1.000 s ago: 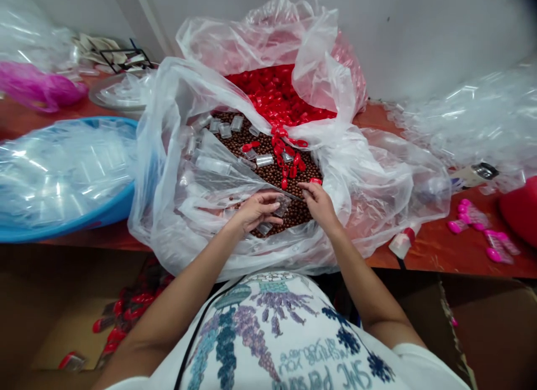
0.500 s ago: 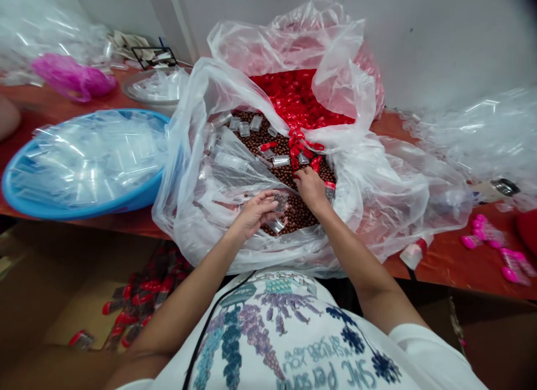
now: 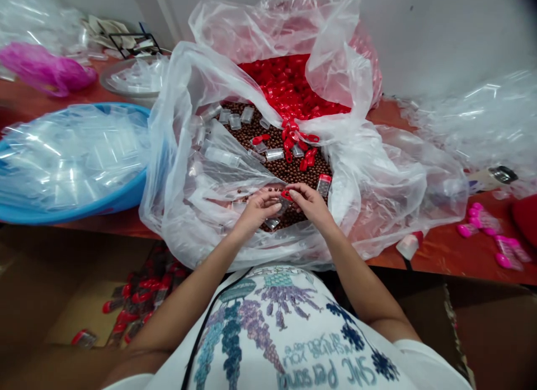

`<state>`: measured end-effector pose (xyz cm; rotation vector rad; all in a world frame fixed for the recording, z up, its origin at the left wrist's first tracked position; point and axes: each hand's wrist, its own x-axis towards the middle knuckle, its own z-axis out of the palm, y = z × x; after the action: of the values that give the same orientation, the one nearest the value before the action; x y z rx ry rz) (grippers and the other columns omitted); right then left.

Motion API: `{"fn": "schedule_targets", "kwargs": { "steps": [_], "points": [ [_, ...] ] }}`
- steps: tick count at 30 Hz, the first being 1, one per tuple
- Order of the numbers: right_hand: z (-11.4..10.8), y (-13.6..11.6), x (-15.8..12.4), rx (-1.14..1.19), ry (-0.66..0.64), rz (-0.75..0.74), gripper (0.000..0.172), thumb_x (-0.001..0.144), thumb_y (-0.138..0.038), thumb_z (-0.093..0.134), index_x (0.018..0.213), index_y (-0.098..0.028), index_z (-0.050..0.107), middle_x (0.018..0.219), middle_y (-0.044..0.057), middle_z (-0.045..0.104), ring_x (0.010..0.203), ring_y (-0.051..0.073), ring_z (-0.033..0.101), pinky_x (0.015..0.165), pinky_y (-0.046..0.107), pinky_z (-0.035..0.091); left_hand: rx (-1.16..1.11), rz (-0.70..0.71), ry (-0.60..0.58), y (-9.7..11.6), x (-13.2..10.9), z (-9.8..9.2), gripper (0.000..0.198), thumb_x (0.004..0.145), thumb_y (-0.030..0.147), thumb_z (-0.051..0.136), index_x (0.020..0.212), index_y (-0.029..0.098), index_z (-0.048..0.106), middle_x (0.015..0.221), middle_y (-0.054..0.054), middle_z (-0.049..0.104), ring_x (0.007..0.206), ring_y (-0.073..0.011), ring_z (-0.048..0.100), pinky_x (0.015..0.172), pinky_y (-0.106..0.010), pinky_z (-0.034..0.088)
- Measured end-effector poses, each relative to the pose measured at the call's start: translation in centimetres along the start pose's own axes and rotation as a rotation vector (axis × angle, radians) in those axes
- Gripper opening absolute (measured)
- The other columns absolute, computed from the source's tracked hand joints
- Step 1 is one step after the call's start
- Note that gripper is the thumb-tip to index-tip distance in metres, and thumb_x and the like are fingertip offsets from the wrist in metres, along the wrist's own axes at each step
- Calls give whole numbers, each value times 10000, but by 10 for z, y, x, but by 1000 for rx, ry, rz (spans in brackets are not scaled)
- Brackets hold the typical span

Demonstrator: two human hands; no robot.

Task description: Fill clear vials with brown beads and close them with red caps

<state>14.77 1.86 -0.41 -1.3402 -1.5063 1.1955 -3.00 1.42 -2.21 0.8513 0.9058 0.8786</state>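
Observation:
My left hand [image 3: 257, 208] pinches a small clear plastic tube [image 3: 282, 205] filled with brown balls, just over the heap of brown balls [image 3: 280, 167] in the open plastic bag [image 3: 176, 155]. My right hand [image 3: 310, 202] meets it from the right, its fingers closed on a red cap [image 3: 286, 195] at the tube's mouth. Loose red caps [image 3: 302, 153] and empty clear tubes [image 3: 274, 154] lie on the balls beyond my hands. One capped, filled tube [image 3: 323, 184] stands next to my right hand.
A bag of red caps [image 3: 293, 88] sits behind the balls. A blue basin [image 3: 113, 200] of clear tubes stands at left. Pink-capped tubes [image 3: 482, 228] lie on the red table at right. Finished red-capped tubes [image 3: 134, 300] fill a cardboard box on the floor at left.
My right hand drew back from the loose red caps with one cap and came to the tube in my left hand. The camera shifted slightly.

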Motion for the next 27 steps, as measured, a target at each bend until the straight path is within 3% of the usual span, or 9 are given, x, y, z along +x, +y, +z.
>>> {"fn": "schedule_targets", "kwargs": {
  "steps": [7,11,13,17,23,27],
  "points": [
    [-6,2,-3,-370,30,-190,288,929,-378,445,876,-216,677,850,25,635,786,152,603,734,275,488,96,28,23,-4,0,2,480,599,347,797,1016,146,670,1029,-82,693,867,-194,652,717,-282,524],
    [-9,-3,-8,-536,-63,-369,286,917,-416,486,1057,-226,649,959,57,634,904,180,601,828,299,473,98,25,46,1,-4,5,488,614,358,782,1040,151,665,1053,-80,690,871,-200,653,702,-289,530],
    [-7,-3,-12,-635,-80,-426,432,849,-487,574,1192,-224,577,1061,91,609,973,220,585,863,333,474,87,46,55,3,-6,8,470,631,337,772,1050,153,663,1052,-75,692,886,-199,651,726,-288,528],
    [0,2,-18,-772,-43,-441,690,764,-554,640,1299,-159,458,1172,158,545,1065,295,547,874,397,483,54,42,75,4,-9,13,467,634,306,770,1053,141,645,964,-68,703,841,-188,651,683,-267,524],
    [0,6,-21,-777,-19,-461,629,774,-530,631,1276,-190,461,1139,132,575,1046,279,567,859,373,483,38,42,81,4,-7,17,459,675,403,746,1046,165,617,976,-50,685,882,-175,632,707,-250,515],
    [4,5,-26,-760,-24,-483,609,759,-513,636,1250,-183,492,1109,122,598,1030,273,578,861,362,474,27,-17,96,3,-6,25,521,797,598,544,1074,162,618,921,-68,689,809,-176,643,673,-254,507]
  ]
}}
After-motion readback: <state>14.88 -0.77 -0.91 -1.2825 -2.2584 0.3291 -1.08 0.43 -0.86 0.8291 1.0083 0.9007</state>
